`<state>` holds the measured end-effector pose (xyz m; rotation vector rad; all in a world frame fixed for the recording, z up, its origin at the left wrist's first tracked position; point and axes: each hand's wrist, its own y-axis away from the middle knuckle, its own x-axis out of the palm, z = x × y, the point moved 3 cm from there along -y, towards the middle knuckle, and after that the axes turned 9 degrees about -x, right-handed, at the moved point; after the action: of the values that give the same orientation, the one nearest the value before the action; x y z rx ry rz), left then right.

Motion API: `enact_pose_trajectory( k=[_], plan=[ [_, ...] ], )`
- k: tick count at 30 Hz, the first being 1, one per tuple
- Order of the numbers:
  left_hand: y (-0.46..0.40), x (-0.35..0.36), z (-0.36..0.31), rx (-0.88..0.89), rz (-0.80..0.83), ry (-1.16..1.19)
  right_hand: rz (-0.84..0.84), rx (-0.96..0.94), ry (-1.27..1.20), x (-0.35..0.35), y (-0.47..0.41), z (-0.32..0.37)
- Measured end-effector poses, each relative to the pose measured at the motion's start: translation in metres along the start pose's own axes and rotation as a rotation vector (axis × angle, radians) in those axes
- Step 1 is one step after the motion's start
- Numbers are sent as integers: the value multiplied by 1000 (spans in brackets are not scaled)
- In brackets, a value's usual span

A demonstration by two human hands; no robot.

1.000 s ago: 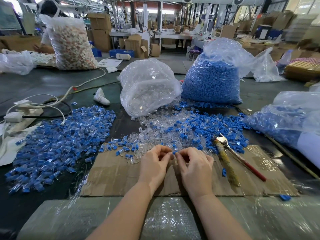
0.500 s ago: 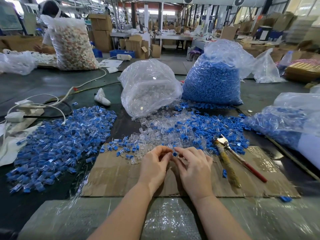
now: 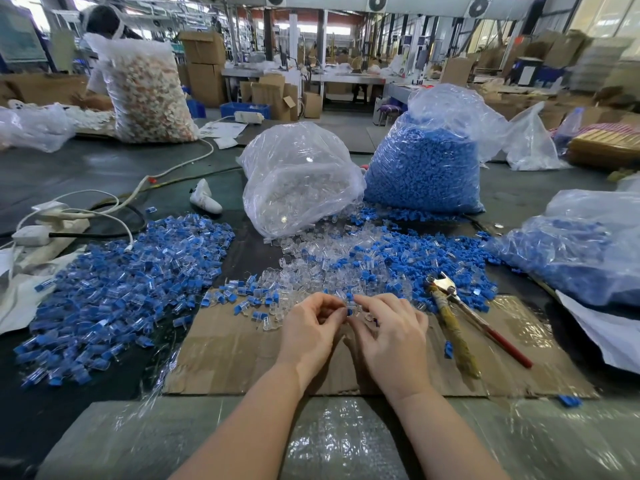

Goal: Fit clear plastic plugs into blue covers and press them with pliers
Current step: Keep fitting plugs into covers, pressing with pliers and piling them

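My left hand (image 3: 311,327) and my right hand (image 3: 391,334) meet fingertip to fingertip over a cardboard sheet (image 3: 242,351). Between the fingertips sits a small blue cover with a clear plug (image 3: 349,306); which hand grips which part is hard to tell. Just beyond the hands lies a mixed heap of clear plugs (image 3: 311,268) and blue covers (image 3: 415,258). The pliers (image 3: 460,317), with a red handle and a taped handle, lie on the cardboard to the right of my right hand. A big pile of joined blue-and-clear pieces (image 3: 114,292) spreads on the left.
A clear bag of plugs (image 3: 298,178) and a bag of blue covers (image 3: 426,164) stand behind the heap. Another bag of blue parts (image 3: 575,251) lies at right. White cables and a power strip (image 3: 41,230) are at left. A person (image 3: 104,26) works behind a large sack at the far left.
Both hands have stayed over the same spot. The fingertips have shifted slightly around the small blue and clear piece between them.
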<state>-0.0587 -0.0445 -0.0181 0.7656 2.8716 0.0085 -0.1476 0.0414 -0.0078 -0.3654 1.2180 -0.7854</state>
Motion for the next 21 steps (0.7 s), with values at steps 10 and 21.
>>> enact_pose_trajectory(
  k=[10,21],
  plan=[
    [0,-1,3,-1,-23,-58,234,583,443,-42,-12,-68],
    [-3,-2,1,-23,-23,-33,565,723,432,-47,-15,-90]
  ],
)
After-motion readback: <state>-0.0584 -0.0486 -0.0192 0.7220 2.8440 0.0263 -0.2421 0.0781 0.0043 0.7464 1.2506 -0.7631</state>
